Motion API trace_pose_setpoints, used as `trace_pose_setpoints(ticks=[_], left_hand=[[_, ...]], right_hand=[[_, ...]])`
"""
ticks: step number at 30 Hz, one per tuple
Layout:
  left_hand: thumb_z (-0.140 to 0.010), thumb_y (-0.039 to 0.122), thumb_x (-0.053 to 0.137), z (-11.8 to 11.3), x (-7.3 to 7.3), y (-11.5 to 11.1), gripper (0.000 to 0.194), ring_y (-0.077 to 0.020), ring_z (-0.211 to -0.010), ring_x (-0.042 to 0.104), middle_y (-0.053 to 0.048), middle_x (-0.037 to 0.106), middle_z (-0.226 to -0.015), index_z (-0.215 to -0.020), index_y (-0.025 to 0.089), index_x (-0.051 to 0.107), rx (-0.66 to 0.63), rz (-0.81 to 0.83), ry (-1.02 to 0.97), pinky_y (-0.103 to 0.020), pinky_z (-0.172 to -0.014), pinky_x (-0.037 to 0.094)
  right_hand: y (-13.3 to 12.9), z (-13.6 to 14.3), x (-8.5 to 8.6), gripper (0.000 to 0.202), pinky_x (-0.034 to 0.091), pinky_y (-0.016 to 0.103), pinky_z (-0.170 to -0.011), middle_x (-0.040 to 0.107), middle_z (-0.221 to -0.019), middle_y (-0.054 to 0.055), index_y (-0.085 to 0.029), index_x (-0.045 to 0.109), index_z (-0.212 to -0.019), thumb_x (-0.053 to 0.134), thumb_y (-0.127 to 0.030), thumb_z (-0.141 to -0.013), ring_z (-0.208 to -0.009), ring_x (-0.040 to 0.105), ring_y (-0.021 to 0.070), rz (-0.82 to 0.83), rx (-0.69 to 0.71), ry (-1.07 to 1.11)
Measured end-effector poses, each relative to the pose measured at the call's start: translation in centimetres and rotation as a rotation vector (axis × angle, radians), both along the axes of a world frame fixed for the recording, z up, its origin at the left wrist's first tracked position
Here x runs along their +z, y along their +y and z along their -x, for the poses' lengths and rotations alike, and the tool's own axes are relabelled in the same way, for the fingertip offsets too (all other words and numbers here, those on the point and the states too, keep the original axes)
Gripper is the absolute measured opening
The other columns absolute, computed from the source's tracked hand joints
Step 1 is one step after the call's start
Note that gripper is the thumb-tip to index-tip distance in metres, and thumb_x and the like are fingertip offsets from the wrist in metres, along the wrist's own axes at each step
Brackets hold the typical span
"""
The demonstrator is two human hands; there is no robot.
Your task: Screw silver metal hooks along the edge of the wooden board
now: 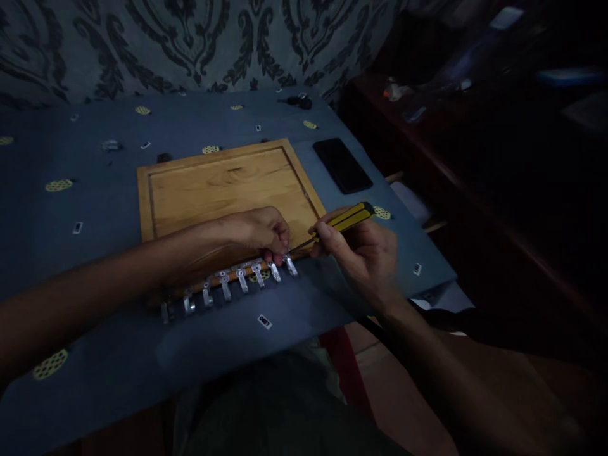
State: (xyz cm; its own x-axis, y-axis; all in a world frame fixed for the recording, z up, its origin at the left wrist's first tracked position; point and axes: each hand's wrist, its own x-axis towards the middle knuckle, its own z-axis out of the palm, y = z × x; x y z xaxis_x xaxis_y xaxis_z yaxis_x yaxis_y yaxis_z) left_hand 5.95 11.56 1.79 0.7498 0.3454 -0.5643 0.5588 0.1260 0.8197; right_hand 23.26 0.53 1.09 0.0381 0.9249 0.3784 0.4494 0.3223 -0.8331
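A framed wooden board [228,183] lies on the blue patterned tabletop. Along its near edge runs a row of several small metallic hooks [242,280]. My right hand [363,253] is wrapped round a yellow and black screwdriver [350,218], whose shaft points left to the board's near right corner, by the last hook. My left hand [266,233] rests at that same corner, fingers pinched together beside the screwdriver tip. Whatever those fingers may hold is too small and dark to make out.
A black phone [342,166] lies right of the board. Near the back edge sits a small dark object [299,101], and a clear small piece [111,145] is at the back left. A dark reddish surface [427,152] stands beyond the right edge.
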Motion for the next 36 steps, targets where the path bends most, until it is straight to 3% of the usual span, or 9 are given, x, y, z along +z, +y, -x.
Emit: trace_pose_setpoints(ticks=[4,7,11,14,18,24,36], left_hand=[[-0.089,0.004,0.059,0.1,0.1,0.2,0.024,-0.0112,-0.059,0.064,0.000,0.068,-0.062,-0.067,0.015,0.062,-0.009,-0.018,-0.036,-0.024,-0.064,0.049],[-0.092,0.011,0.060,0.7,0.7,0.1,0.024,-0.0118,-0.060,0.063,0.000,0.067,-0.064,-0.069,0.016,0.061,0.008,-0.125,-0.068,-0.024,-0.062,0.046],[-0.095,0.031,0.067,2.2,1.8,-2.4,0.015,-0.0173,-0.077,0.064,-0.002,0.069,-0.082,-0.091,0.017,0.068,0.067,-0.550,-0.085,-0.028,-0.066,0.045],[-0.088,0.042,0.080,2.9,1.9,-5.9,0.032,-0.0256,-0.100,0.063,-0.005,0.069,-0.102,-0.105,0.017,0.068,0.035,-0.953,0.058,-0.036,-0.082,0.046],[-0.089,0.048,0.078,2.7,0.9,-9.4,0.044,-0.0306,-0.111,0.058,-0.010,0.066,-0.111,-0.115,0.014,0.067,0.024,-1.211,0.225,-0.044,-0.094,0.044],[-0.091,0.051,0.074,1.8,-0.3,-10.0,0.044,-0.0330,-0.113,0.057,-0.012,0.068,-0.113,-0.115,0.014,0.069,0.085,-1.290,0.302,-0.046,-0.093,0.043],[-0.089,0.053,0.076,1.3,-0.6,-9.7,0.043,-0.0320,-0.111,0.059,-0.010,0.070,-0.108,-0.109,0.015,0.072,0.088,-1.223,0.348,-0.043,-0.089,0.043]], right_hand=[[0.0,0.0,0.1,0.013,0.052,0.028,-0.058,0.068,-0.065,-0.004,-0.023,0.067,-0.087,0.067,-0.031,-0.098,-0.057,0.066,0.0131,-0.029,-0.003,-0.019],[0.0,0.0,0.1,0.012,0.053,0.029,-0.059,0.067,-0.064,-0.004,-0.024,0.066,-0.087,0.066,-0.030,-0.098,-0.058,0.065,0.0135,-0.037,-0.006,-0.033],[0.0,-0.1,-0.1,0.012,0.054,0.029,-0.059,0.068,-0.064,-0.004,-0.025,0.065,-0.086,0.066,-0.029,-0.098,-0.057,0.065,0.0139,-0.048,-0.010,-0.036],[-0.1,-0.1,-0.2,0.010,0.053,0.029,-0.057,0.068,-0.065,-0.004,-0.025,0.066,-0.088,0.066,-0.028,-0.098,-0.055,0.064,0.0136,-0.053,-0.005,-0.022],[-0.1,0.0,-0.3,0.017,0.054,0.029,-0.062,0.068,-0.067,-0.004,-0.024,0.065,-0.082,0.066,-0.029,-0.098,-0.058,0.065,0.0125,-0.076,-0.015,-0.064],[-0.2,0.0,-0.3,0.013,0.055,0.030,-0.065,0.067,-0.063,-0.004,-0.024,0.066,-0.090,0.066,-0.033,-0.098,-0.059,0.065,0.0139,-0.031,-0.036,-0.030],[-0.3,0.1,0.0,0.012,0.056,0.030,-0.061,0.067,-0.062,-0.004,-0.024,0.068,-0.089,0.067,-0.033,-0.097,-0.056,0.065,0.0143,-0.027,-0.046,-0.032]])
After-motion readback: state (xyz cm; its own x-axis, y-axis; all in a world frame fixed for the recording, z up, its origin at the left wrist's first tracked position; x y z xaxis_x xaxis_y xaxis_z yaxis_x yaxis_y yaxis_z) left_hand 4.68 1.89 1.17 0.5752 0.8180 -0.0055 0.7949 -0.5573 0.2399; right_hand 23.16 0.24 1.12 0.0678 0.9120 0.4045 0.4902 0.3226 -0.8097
